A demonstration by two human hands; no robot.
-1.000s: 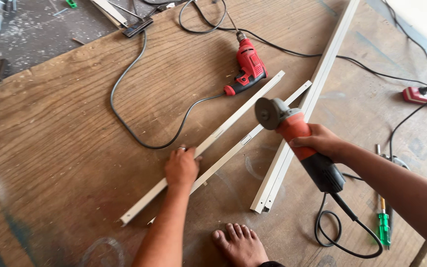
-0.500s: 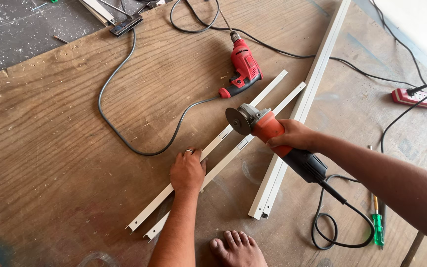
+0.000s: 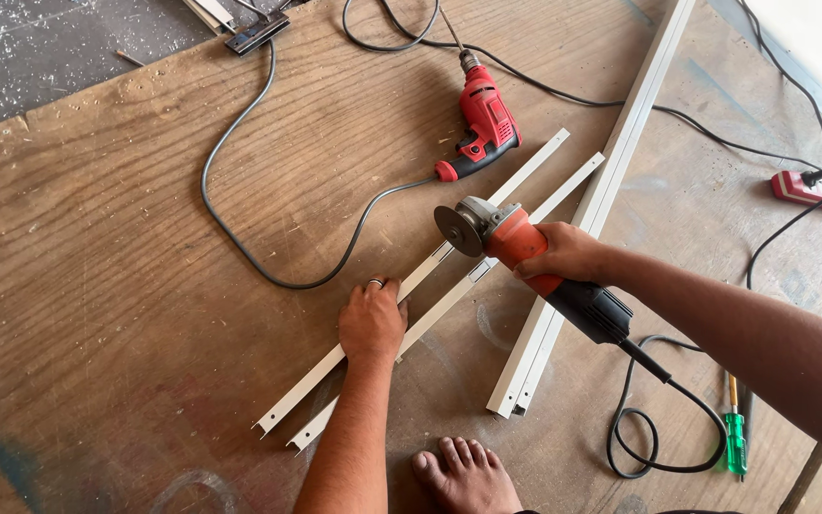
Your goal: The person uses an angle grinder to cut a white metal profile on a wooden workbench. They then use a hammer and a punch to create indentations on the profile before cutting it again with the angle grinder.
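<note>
My left hand (image 3: 371,319) presses flat on two thin white metal strips (image 3: 449,271) that lie side by side on a wooden board (image 3: 126,247). My right hand (image 3: 568,252) grips an orange and black angle grinder (image 3: 525,257). Its disc (image 3: 457,230) hovers just above the strips, a short way up from my left hand. A longer white channel (image 3: 592,205) lies under my right wrist, running toward the top right.
A red electric drill (image 3: 483,124) lies beyond the strips, its grey cord (image 3: 240,228) looping left. A green screwdriver (image 3: 734,440) and the grinder's coiled cable (image 3: 649,428) lie at lower right. A red power strip (image 3: 815,188) sits at the right. My bare foot (image 3: 463,476) rests at the bottom.
The grinder has moved left and down, from over the long channel to just above the two strips. My left hand stays pressed on the strips.
</note>
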